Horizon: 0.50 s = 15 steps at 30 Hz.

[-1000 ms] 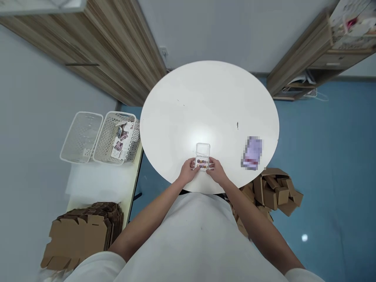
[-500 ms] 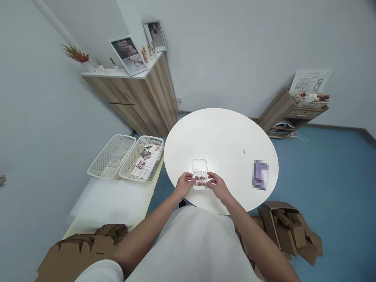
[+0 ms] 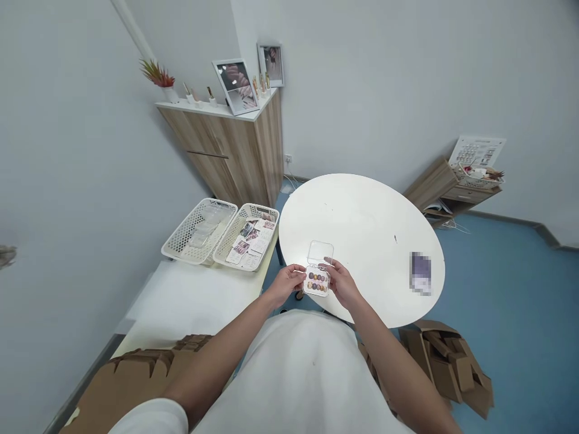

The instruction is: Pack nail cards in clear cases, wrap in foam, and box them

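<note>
A small clear plastic case with its transparent lid raised is held between my hands near the front left edge of the white round table. Two rows of small shiny oval pieces in purple, pink and gold lie inside; they look like press-on nails. My left hand pinches the case's left side between thumb and fingers. On the other side, my right hand grips the right edge, its fingers by the hinge and lid. The case is slightly tilted.
Left of the table, one white basket holds clear plastic cases and another basket holds printed cards. Flattened cardboard lies at the lower left. An open carton of brown boxes stands on the floor at right. A blurred-out item lies on the table.
My hands have moved the open case slightly to the right in view, and it is now tilted. The whole view has turned left, shifting the table and baskets to the right.
</note>
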{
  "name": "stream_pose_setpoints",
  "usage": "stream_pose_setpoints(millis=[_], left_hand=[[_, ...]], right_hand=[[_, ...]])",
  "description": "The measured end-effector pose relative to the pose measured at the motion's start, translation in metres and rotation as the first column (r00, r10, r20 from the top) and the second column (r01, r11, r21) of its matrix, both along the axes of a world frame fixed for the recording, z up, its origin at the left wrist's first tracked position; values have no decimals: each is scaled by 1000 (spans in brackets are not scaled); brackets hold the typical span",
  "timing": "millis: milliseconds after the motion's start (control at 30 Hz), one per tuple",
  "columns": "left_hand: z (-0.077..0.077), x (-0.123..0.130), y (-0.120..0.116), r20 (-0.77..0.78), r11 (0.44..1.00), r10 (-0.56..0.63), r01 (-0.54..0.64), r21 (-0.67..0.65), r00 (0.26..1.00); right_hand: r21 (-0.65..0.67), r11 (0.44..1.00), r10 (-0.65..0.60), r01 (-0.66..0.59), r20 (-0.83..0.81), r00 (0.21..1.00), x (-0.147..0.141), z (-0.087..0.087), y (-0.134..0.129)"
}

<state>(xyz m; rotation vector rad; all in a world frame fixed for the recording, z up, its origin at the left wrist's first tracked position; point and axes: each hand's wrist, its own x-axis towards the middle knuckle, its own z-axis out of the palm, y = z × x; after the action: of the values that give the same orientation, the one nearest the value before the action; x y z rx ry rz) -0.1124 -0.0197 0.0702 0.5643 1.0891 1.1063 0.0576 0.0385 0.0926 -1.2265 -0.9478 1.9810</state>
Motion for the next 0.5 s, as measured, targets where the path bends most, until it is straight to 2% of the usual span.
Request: stream_pose_setpoints(millis=[200, 500], left_hand=[[-1, -12, -6, 104, 998, 51, -48, -36, 993], [-2, -10, 2, 132, 999, 24, -20, -32, 991]], right_hand=[[29, 999, 28, -27, -64, 998, -11, 2, -5], [7, 1000, -11, 11, -84, 996, -4, 5, -2]])
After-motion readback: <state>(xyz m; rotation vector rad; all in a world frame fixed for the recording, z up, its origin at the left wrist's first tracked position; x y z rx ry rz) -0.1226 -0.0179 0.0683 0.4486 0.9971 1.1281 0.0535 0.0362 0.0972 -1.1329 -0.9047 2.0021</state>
